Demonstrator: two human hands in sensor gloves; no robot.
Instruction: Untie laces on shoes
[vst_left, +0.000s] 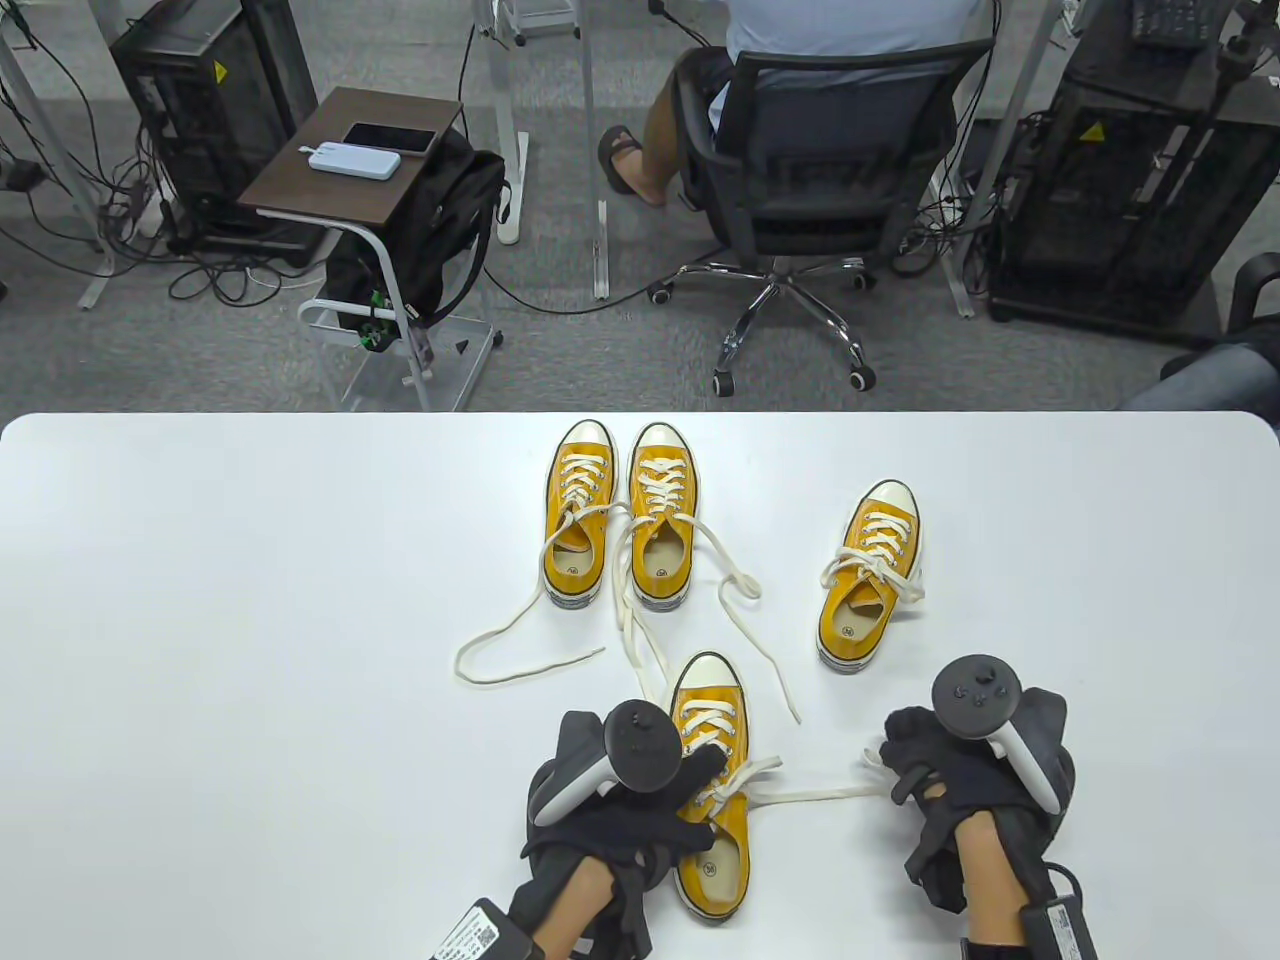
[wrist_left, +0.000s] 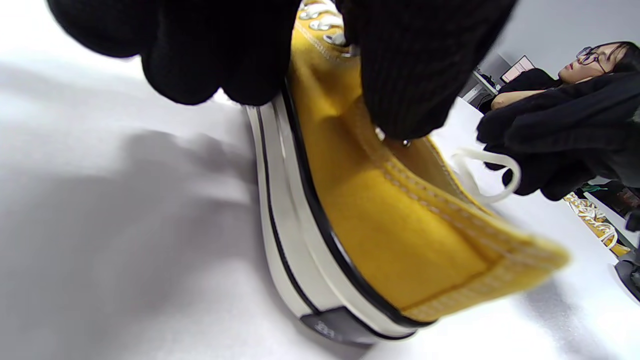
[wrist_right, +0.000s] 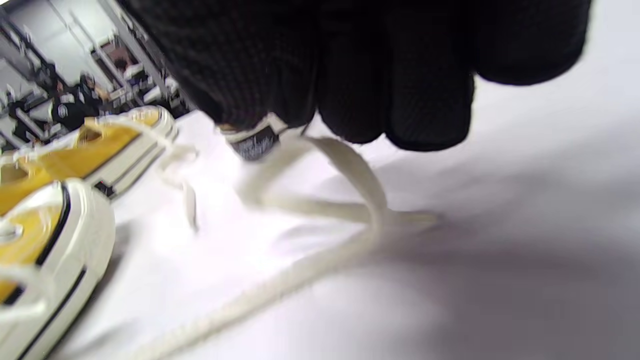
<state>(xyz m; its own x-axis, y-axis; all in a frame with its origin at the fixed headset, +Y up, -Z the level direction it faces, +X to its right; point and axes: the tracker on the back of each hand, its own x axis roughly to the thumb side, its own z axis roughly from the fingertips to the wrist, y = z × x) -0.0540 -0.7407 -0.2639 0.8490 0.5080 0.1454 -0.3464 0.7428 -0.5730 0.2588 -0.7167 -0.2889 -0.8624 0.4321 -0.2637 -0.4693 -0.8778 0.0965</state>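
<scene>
- under the left hand (vst_left: 620, 800): a yellow canvas low-top sneaker with a cream rubber toe cap (vst_left: 708, 790), toe pointing away, sole flat on the white table (vst_left: 250, 620).
- left hand, black-gloved with a grey tracker on its back, gripping that sneaker from its left side; gloved fingers (wrist_left: 400, 75) pressed on the canvas upper near the eyelets, other fingers at the sole's edge.
- right hand (vst_left: 960, 790) well to the right of the held sneaker, fingers curled closed, pinching the end of that sneaker's cream flat lace (vst_left: 820, 793).
- lace stretched across the table from the sneaker's eyelets to the right hand; a small loop of it by the fingertips in both wrist views.
- beyond the right hand, slightly to its left: a second yellow sneaker (vst_left: 868, 590), bow tied.
- beyond the left hand: a pair of the same yellow sneakers (vst_left: 620, 515) side by side, toes away, laces undone and trailing loose over the table towards both hands.
- one loose lace end (vst_left: 520, 650) curling off to the left of the left hand, another running down between the two hands.
</scene>
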